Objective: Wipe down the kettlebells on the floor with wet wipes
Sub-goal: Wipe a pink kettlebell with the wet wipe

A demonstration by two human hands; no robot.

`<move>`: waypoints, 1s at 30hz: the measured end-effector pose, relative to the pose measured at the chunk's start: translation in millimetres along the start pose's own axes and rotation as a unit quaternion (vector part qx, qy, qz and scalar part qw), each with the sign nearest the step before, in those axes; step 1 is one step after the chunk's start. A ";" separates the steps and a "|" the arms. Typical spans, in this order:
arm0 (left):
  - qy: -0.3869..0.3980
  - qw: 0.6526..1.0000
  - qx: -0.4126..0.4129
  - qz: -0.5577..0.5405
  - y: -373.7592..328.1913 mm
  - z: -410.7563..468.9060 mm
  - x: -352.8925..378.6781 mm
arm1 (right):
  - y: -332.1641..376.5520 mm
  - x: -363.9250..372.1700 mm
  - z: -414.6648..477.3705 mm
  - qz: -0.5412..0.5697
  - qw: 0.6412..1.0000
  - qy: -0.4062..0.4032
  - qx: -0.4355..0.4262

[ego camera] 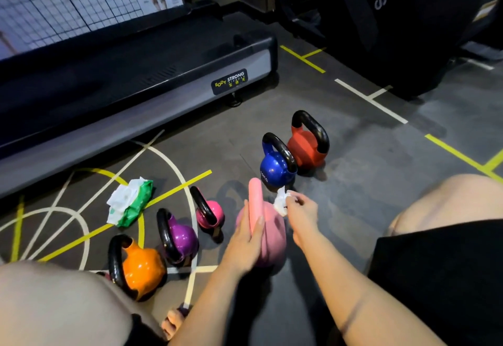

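Note:
A light pink kettlebell [272,239] stands on the floor in the middle. My left hand [246,239] grips its pink handle from the left. My right hand [302,208] pinches a crumpled white wet wipe [281,202] against the kettlebell's upper right side. Behind it stand a blue kettlebell [275,170] and a red kettlebell [307,149]. To the left are a magenta kettlebell [212,213], a purple kettlebell [182,238] and an orange kettlebell [141,266], all with black handles. A green wet-wipe pack [130,202] lies open on the floor further left.
A black and grey treadmill deck [168,73] runs along the back left. Dark gym machines [394,19] fill the back right. My bare knees [446,198] frame the scene, and toes show at the bottom. Yellow and white lines cross the grey floor [367,141].

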State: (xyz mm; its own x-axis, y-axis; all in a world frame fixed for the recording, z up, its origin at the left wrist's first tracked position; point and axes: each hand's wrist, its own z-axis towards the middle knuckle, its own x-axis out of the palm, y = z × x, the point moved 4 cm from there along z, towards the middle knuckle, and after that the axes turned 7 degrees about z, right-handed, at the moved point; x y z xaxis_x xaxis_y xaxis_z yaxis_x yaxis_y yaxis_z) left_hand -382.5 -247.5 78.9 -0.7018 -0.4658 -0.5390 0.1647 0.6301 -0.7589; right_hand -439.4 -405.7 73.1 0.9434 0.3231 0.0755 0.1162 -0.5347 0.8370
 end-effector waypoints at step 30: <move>0.048 0.997 -0.057 0.018 2.9 1.1 -7.7 | -32.1 56.1 27.1 -0.371 0.910 0.177 -0.059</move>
State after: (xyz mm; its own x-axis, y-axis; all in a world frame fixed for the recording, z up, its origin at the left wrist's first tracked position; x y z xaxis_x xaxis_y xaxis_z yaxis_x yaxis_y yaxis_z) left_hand -375.9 -242.8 80.4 -0.7608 -0.3833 -0.5237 0.1149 0.7146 -0.6901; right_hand -381.8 -391.6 35.7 0.4571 0.8034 -0.3816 0.6262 0.0140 0.7795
